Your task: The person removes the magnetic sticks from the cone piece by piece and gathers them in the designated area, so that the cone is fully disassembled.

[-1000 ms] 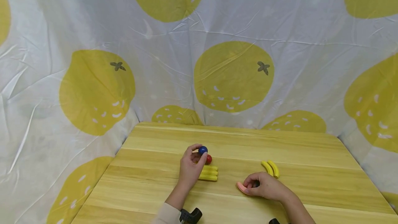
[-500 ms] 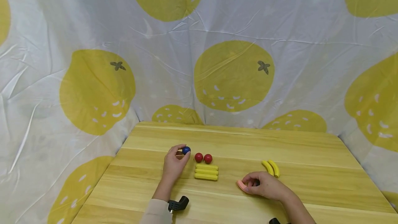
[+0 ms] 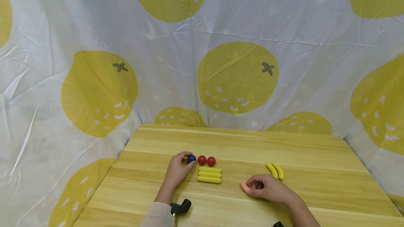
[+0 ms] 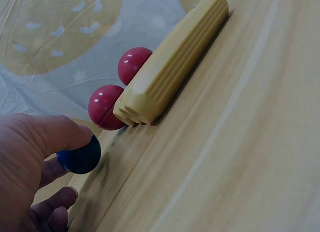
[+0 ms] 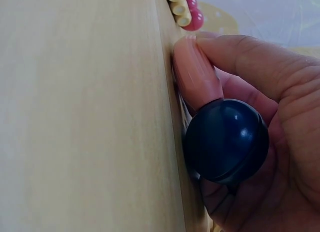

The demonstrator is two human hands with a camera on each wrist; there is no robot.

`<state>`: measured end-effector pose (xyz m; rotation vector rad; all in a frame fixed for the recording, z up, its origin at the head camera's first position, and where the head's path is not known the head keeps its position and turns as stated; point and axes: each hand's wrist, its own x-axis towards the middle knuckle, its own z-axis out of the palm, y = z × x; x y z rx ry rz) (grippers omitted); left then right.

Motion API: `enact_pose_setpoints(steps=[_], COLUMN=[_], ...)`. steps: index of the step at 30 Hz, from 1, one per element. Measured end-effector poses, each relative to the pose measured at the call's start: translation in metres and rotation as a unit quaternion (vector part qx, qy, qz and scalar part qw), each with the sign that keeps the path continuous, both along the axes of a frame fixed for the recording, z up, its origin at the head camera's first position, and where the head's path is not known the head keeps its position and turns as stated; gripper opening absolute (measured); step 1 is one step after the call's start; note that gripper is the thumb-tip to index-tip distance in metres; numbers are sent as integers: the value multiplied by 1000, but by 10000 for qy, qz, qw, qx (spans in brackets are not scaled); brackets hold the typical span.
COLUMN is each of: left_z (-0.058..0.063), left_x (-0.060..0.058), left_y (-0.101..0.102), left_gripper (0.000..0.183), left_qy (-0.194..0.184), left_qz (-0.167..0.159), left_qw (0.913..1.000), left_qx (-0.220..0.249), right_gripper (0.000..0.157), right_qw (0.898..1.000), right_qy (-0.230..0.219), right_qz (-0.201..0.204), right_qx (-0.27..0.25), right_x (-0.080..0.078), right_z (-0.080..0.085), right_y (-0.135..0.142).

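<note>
My left hand (image 3: 176, 170) pinches a blue ball (image 3: 191, 158) between thumb and fingers, low over the table at the left end of a row with two red balls (image 3: 202, 160). Just in front of the red balls, several yellow ridged sticks (image 3: 209, 175) lie side by side. Farther right, my right hand (image 3: 269, 187) holds a pink curved piece (image 5: 196, 74) by thumb and fingers, down at the tabletop. A dark blue ball (image 5: 227, 142) sits against the pink piece's near end, inside the curl of that hand, largely hidden in the head view.
Two yellow curved pieces (image 3: 275, 171) lie side by side just beyond the right hand. The wooden table (image 3: 240, 143) ends at the back against a hanging cloth (image 3: 176, 80) printed with lemons. Black wrist mounts (image 3: 181, 206) stick out below the hands.
The left hand moved left with the blue ball, off from over the red balls, then lowered it beside them. Both red balls now show. The right hand has stayed put.
</note>
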<state>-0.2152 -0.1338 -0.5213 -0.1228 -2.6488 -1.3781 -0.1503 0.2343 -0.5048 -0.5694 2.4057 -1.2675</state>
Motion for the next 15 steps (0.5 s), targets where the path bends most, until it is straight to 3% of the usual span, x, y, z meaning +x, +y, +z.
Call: enact_pose_setpoints(steps=[9,15], left_z=[-3,-4], left_x=[-2,0], left_y=[0,1], left_gripper=[32,34], left_qy=[110,27], left_qz=[-158,-117], left_qw=[9997,9996], left_qx=[-179,-241], right_gripper=[50,37], right_qw=[10000,9993], right_qy=[84,330], right_qz=[-26,-96], right_qx=[32,137], right_x=[0,-1], right_z=[1,0], right_y=[1,-2])
